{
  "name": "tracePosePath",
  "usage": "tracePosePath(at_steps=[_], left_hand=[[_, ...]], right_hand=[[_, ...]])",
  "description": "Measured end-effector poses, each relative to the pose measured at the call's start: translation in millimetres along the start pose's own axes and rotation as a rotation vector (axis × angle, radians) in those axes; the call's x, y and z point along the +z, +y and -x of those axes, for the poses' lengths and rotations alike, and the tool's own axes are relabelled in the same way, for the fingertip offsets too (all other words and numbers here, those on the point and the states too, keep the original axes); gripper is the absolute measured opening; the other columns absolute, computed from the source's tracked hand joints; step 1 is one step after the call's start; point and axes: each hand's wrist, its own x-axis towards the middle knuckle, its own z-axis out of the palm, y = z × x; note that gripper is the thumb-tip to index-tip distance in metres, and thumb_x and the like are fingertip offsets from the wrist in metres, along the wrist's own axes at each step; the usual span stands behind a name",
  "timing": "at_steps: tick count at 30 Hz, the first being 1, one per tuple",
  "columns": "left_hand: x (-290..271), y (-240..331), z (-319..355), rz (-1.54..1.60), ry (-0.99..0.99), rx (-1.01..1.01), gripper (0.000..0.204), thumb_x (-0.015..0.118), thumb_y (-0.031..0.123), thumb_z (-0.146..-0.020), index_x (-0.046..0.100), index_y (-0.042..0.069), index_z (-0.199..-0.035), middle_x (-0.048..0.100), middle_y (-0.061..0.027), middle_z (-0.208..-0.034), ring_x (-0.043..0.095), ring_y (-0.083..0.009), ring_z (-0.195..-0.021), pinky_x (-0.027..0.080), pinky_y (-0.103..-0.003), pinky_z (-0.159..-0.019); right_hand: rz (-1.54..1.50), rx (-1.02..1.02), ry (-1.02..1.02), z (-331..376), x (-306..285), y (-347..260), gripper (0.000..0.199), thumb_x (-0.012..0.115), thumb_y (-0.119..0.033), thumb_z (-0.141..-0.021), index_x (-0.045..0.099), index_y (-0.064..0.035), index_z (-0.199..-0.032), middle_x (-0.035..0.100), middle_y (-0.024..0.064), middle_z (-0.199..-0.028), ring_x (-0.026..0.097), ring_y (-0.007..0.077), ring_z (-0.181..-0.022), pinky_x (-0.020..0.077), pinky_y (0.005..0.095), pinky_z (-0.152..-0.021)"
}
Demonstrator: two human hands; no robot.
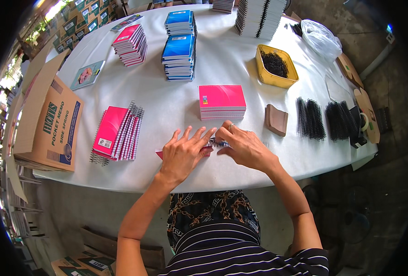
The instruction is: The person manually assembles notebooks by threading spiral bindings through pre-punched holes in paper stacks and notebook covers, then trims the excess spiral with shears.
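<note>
A pink notebook (159,154) is at the table's near edge, mostly hidden under my left hand (182,154). My left hand holds it, with the fingers spread across it and the thumb along its near side. My right hand (243,146) pinches at a thin spiral coil (220,143) at the notebook's right end. Part of the coil shows between the hands, and a faint length reaches past my right fingers. Just beyond my hands stands a stack of pink-covered pads (222,102). To the left lie several pink notebooks with coils (114,133), fanned and overlapping.
An open cardboard box (52,124) stands at left. Farther back are blue notebook stacks (178,50), a pink stack (130,44) and tall white stacks (259,18). At right are a yellow tub (277,80) of black coils, a brown block (276,120) and black coil bundles (311,119).
</note>
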Motion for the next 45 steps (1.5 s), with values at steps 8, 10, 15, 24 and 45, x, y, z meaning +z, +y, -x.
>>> tracePosePath(at_steps=[8,10,15,24,45], left_hand=[[-5,-1,2,0.056,-0.041,-0.019,0.058,0.07,0.035,-0.083,0.053,0.027,-0.138,0.062,-0.0026,-0.129,0.062,-0.0327,-0.113,0.051,-0.045,-0.093],[-5,-1,2,0.076,-0.043,-0.035,0.057,0.07,0.035,-0.083,0.054,0.026,-0.137,0.063,-0.0016,-0.128,0.064,-0.0317,-0.11,0.055,-0.042,-0.086],[-4,-1,1,0.113,-0.052,-0.041,0.056,0.071,0.035,-0.082,0.055,0.022,-0.134,0.065,0.0002,-0.124,0.067,-0.0291,-0.104,0.06,-0.038,-0.07],[-9,3,2,0.114,-0.042,-0.034,0.056,0.072,0.035,-0.081,0.056,0.02,-0.132,0.067,0.0004,-0.119,0.07,-0.0254,-0.095,0.06,-0.039,-0.068],[-30,-19,36,-0.037,-0.171,0.044,0.062,0.069,0.046,-0.077,0.057,0.022,-0.133,0.065,-0.0013,-0.124,0.064,-0.0309,-0.108,0.05,-0.043,-0.094]], right_hand=[[0.152,-0.184,0.092,-1,6,2,0.019,0.065,-0.005,-0.083,0.058,-0.0021,-0.1,0.055,0.0126,-0.104,0.059,0.0297,-0.092,0.0466,0.0421,-0.082],[0.043,-0.184,0.079,-2,2,-3,0.018,0.064,-0.004,-0.083,0.058,-0.0021,-0.1,0.056,0.0125,-0.103,0.059,0.0296,-0.092,0.0466,0.0421,-0.082],[-0.075,-0.022,-0.125,-1,4,12,0.017,0.063,-0.009,-0.088,0.06,-0.0045,-0.104,0.058,0.0102,-0.095,0.059,0.0299,-0.091,0.0477,0.0424,-0.079],[-0.053,-0.097,0.032,-1,10,-6,0.016,0.065,-0.013,-0.088,0.056,-0.0009,-0.094,0.063,0.012,-0.09,0.063,0.0314,-0.08,0.0503,0.0425,-0.071],[-0.6,-0.075,-0.386,14,-68,74,0.052,0.069,-0.045,-0.084,0.069,-0.0046,-0.116,0.065,0.0195,-0.118,0.062,0.03,-0.105,0.0475,0.0384,-0.092]])
